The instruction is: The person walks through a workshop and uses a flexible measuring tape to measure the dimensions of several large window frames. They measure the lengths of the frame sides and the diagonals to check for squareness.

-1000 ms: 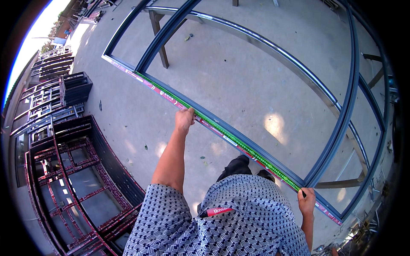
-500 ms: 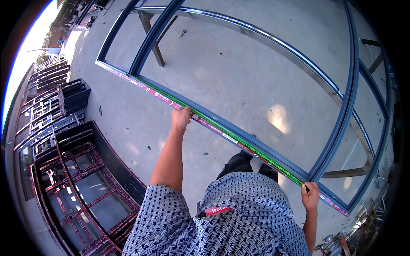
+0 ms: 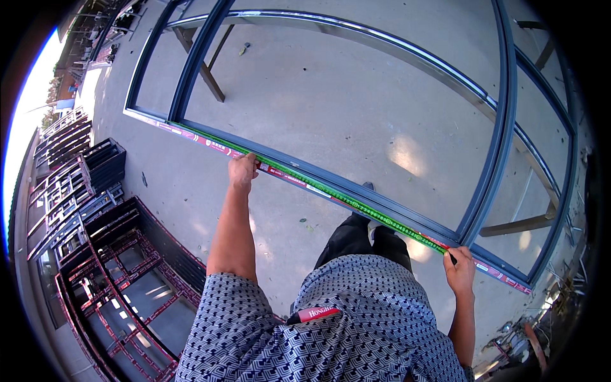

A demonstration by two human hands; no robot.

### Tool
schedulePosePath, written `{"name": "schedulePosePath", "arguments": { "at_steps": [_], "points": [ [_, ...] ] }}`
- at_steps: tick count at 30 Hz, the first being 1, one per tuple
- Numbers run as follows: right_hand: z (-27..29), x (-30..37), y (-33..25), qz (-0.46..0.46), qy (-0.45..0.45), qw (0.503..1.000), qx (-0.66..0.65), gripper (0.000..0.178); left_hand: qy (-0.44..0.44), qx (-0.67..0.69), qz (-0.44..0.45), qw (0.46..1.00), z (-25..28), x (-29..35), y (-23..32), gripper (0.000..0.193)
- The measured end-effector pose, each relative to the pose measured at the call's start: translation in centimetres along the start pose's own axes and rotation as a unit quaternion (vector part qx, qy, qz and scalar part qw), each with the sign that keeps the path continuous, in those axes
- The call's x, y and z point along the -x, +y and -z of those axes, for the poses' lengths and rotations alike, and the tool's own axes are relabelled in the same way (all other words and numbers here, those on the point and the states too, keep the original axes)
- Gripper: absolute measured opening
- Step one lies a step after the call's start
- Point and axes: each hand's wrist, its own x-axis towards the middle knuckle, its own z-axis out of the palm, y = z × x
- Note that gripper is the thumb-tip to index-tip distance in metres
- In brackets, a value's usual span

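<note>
A dark grey metal window frame (image 3: 507, 95) lies in front of me, raised off the floor. Along its near edge, which carries red and white protective film, stretches the green blade of a tape measure (image 3: 391, 223). My left hand (image 3: 243, 170) is closed at that edge, its fingers pinching the blade left of the middle. At the blade's right end, close to where a crossbar meets the near bar, my right hand (image 3: 459, 270) is closed with a small dark part by the thumb. The tape's case is mostly hidden by that hand.
Metal support rails (image 3: 363, 35) with legs (image 3: 212, 83) hold the frame above the concrete floor (image 3: 280, 95). Stacked dark frames with red film (image 3: 137, 305) stand at the left. Metal scraps (image 3: 509, 337) lie at the lower right.
My view has turned slightly, so the frame's left side sits further left and its near right corner higher. Both hands stay at nearly the same places along the tape.
</note>
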Motion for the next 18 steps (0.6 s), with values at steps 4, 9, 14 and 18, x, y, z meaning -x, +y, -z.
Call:
{"name": "schedulePosePath", "arguments": {
  "at_steps": [4,9,14,18],
  "points": [
    [0.4,-0.2,0.8,-0.027,-0.008,0.999,0.029,0.015,-0.037,0.039,0.032,0.998,-0.4,-1.3,-1.0,0.019],
    [2.1,0.7,3.9,-0.061,-0.035,0.995,0.071,0.020,-0.036,0.011,0.045,0.998,0.7,-1.3,-1.1,0.022],
    [3.4,2.9,8.2,-0.122,-0.038,0.987,0.099,0.021,-0.015,-0.009,0.053,0.998,-0.2,-1.4,-0.1,0.024],
    [4.2,3.0,8.9,-0.144,-0.033,0.985,0.093,0.020,-0.053,-0.018,0.066,0.996,1.6,-3.6,-0.4,0.024]
  ]
}}
